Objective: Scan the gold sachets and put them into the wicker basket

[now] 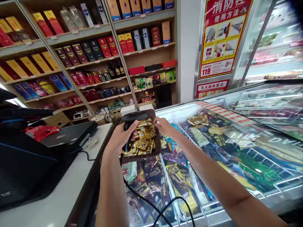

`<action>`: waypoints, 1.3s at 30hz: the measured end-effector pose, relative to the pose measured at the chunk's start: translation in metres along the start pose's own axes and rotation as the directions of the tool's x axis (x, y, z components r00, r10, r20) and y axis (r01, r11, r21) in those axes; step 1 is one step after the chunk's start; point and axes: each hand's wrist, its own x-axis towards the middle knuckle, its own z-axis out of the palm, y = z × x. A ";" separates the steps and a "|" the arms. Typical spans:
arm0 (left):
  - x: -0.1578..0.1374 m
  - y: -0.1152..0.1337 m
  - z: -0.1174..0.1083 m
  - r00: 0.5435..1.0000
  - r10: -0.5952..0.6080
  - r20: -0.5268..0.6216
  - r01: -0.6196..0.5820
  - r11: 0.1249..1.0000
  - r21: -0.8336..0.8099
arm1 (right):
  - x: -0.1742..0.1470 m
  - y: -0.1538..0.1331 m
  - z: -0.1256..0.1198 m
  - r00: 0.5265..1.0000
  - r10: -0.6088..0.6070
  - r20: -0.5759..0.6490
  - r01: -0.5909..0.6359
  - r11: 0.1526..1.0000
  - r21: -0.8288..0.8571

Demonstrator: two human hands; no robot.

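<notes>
My left hand (118, 138) is wrapped around the handle of a black handheld barcode scanner (136, 117), whose head points to the right over a dark brown woven basket (157, 148). Small shiny gold packets (144, 138) fill the basket, which sits at the near left end of the freezer glass. At the basket's right side, my right hand (164, 126) pinches the rim between thumb and fingers. From the scanner a black cable (142, 198) runs down and loops across the glass.
Under the glass of the chest freezer (239, 197), wire baskets hold colourful packaged goods. To the left stands a white counter (54, 195) with a dark checkout machine (21, 164) and a red bag (44, 133). Shelves of boxed bottles (82, 53) line the back wall.
</notes>
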 end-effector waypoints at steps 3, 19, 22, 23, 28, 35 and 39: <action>0.000 0.000 0.001 1.000 0.003 0.009 -0.003 1.000 -0.001 | -0.002 0.010 -0.009 0.971 0.178 0.163 -0.203 0.967 0.156; -0.004 0.006 0.009 0.999 0.010 0.040 -0.010 1.000 -0.003 | 0.010 0.035 -0.030 0.947 0.314 -0.074 -0.280 0.915 0.292; -0.007 0.009 0.012 0.998 0.016 0.063 -0.017 1.000 0.026 | 0.010 0.036 -0.041 0.945 0.317 -0.081 -0.270 0.896 0.354; -0.007 0.010 0.012 0.997 0.017 0.072 -0.019 0.999 0.029 | 0.010 0.037 -0.044 0.948 0.309 -0.082 -0.261 0.896 0.359; -0.002 0.007 0.013 0.998 0.027 0.051 -0.029 0.999 0.040 | 0.012 0.046 -0.053 0.956 0.262 -0.134 -0.226 0.945 0.236; 0.003 0.000 0.004 0.999 0.018 0.051 -0.018 1.000 -0.012 | 0.008 0.105 -0.077 0.844 0.441 -0.307 -0.498 0.856 -0.141; 0.002 0.000 0.001 1.000 -0.003 0.026 0.003 1.000 -0.003 | 0.000 0.116 -0.089 0.715 0.522 -0.464 -0.676 0.686 -0.269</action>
